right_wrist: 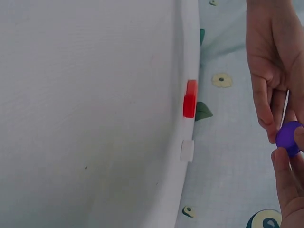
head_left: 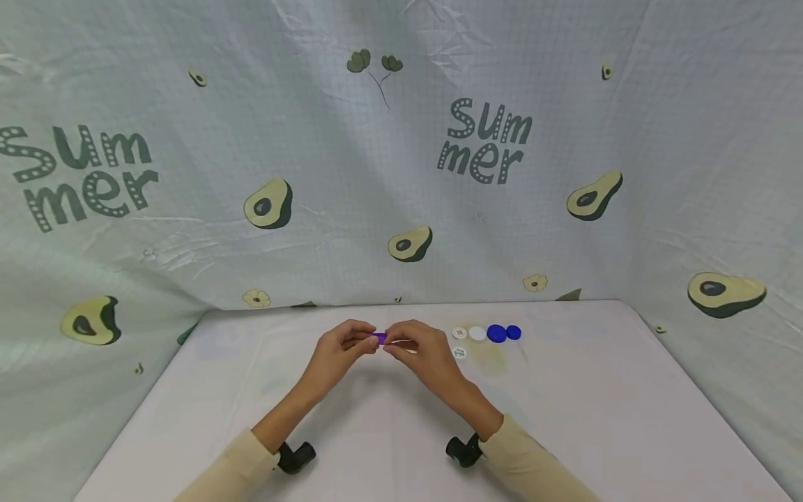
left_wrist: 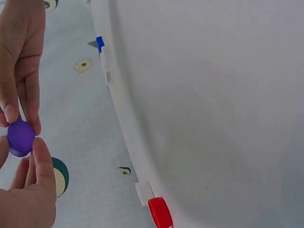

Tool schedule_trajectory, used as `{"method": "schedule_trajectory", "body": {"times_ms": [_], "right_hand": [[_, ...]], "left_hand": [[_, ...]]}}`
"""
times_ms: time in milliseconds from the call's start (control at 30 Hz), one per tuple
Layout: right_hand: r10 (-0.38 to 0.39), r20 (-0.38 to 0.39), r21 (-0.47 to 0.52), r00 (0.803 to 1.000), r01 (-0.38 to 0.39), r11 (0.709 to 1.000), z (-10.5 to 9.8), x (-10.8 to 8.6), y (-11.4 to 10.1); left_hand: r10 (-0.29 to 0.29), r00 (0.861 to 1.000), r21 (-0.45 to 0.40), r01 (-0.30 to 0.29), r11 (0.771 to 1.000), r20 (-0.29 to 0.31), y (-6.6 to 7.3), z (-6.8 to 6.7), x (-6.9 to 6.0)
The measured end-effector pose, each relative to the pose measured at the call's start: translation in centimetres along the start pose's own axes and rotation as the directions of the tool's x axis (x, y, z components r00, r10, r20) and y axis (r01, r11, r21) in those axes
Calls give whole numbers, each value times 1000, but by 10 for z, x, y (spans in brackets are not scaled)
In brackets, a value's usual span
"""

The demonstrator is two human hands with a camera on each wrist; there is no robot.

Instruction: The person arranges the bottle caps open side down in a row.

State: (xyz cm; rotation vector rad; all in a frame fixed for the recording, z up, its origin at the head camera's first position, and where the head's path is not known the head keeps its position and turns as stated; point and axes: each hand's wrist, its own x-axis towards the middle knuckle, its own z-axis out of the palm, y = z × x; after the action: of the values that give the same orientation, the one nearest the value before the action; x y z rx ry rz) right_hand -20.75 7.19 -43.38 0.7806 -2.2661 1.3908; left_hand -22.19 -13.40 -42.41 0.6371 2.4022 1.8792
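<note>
A small round purple cap (head_left: pixel 380 339) is held between both hands above the table, near its far side. My left hand (head_left: pixel 339 353) pinches the cap at its left side with thumb and fingers. From the other side my right hand (head_left: pixel 425 354) pinches it too. In the left wrist view the purple cap (left_wrist: pixel 20 137) shows its flat face, with fingertips around its rim. The right wrist view shows the cap (right_wrist: pixel 288 137) partly covered by fingers.
Right of the hands lie white caps (head_left: pixel 477 334) and two blue caps (head_left: pixel 496 333). Red caps (right_wrist: pixel 189 105) and a white piece (right_wrist: pixel 187 150) stand near the table's far edge. A printed curtain (head_left: pixel 339 160) rises behind the pale table (head_left: pixel 596 418).
</note>
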Motion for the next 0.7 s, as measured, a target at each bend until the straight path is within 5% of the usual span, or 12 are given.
{"method": "schedule_trajectory", "body": {"times_ms": [133, 333, 700], "right_hand": [[-65, -13, -45, 998, 65, 997, -6, -4, 0], [-152, -71, -138, 986, 142, 980, -12, -6, -1], [-146, -183, -158, 972, 117, 980, -27, -9, -8]], "left_hand": [[40, 999, -88, -40, 995, -4, 4, 7, 2], [127, 992, -110, -125, 986, 12, 6, 18, 5], [201, 978, -109, -207, 972, -64, 15, 38, 9]]}}
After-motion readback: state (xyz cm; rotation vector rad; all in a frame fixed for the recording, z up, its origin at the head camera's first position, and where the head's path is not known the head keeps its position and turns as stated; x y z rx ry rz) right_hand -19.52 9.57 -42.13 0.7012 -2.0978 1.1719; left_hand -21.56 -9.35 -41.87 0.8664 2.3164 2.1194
